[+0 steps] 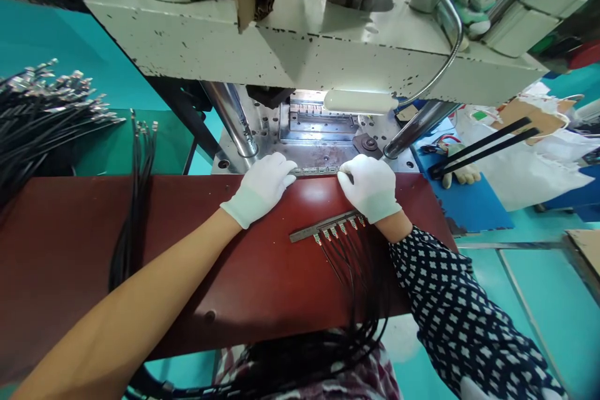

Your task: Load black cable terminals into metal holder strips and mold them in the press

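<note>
A narrow slotted metal strip [317,170] lies along the far edge of the red-brown table, between my two white-gloved hands. My left hand [266,184] has its fingers closed at the strip's left end. At the other end, my right hand [370,184] is closed with thumb and fingertips pinching it. Nearer to me, partly under my right wrist, a dark metal bar [304,234] lies at a slant. Several small metal terminals on black cables [349,262] are lined up along it. The cables run down over the table edge onto my lap.
Beyond my hands stands a press with a steel die bed [323,128], chrome columns [230,119] and a white lamp [360,102]. On the left are a cable bundle [135,200] and a large cable pile [56,106]. Black tongs [487,147] and a glove [464,174] lie right.
</note>
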A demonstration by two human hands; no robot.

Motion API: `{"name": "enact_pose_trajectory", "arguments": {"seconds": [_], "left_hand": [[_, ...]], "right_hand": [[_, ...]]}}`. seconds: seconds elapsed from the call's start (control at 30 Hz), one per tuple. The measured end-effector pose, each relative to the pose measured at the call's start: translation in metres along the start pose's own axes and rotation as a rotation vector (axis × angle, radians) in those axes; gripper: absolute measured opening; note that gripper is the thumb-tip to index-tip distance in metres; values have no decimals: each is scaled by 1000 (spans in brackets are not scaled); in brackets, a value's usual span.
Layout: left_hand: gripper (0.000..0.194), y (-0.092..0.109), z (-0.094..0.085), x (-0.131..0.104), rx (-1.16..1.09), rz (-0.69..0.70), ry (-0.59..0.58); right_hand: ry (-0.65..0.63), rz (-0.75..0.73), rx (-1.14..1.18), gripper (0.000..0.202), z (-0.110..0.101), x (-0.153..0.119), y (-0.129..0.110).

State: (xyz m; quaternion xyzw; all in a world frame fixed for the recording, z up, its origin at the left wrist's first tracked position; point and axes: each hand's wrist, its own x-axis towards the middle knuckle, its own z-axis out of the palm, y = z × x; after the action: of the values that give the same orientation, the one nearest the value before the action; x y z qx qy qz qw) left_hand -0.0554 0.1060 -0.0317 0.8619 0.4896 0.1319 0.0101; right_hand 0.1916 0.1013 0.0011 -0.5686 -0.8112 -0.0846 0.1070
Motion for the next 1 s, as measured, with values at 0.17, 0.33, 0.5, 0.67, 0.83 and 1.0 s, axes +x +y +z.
{"name": "enact_pose_trajectory", "arguments": {"seconds": [0.17,0.33,0.5,0.67,0.83,1.0], "left_hand": [[29,0,0,0,-7,1,-4],[28,0,1,0,9,-8,4],[28,0,2,0,14,-4,-2],[27,0,2,0,10,-11,2],[29,1,0,0,-14,-22,-2],[28,0,0,-1,-24,-6,17]], "right_hand": [[14,63,-16,27,-1,0,-4],[-74,138,-108,22,-2,9,-17],[-130,155,-95,20,-4,11,-17],[39,253,425,14,-30,-5,15],[-202,83,914,16,-37,-12,35],[29,171,576,18,-18,-2,35]]}}
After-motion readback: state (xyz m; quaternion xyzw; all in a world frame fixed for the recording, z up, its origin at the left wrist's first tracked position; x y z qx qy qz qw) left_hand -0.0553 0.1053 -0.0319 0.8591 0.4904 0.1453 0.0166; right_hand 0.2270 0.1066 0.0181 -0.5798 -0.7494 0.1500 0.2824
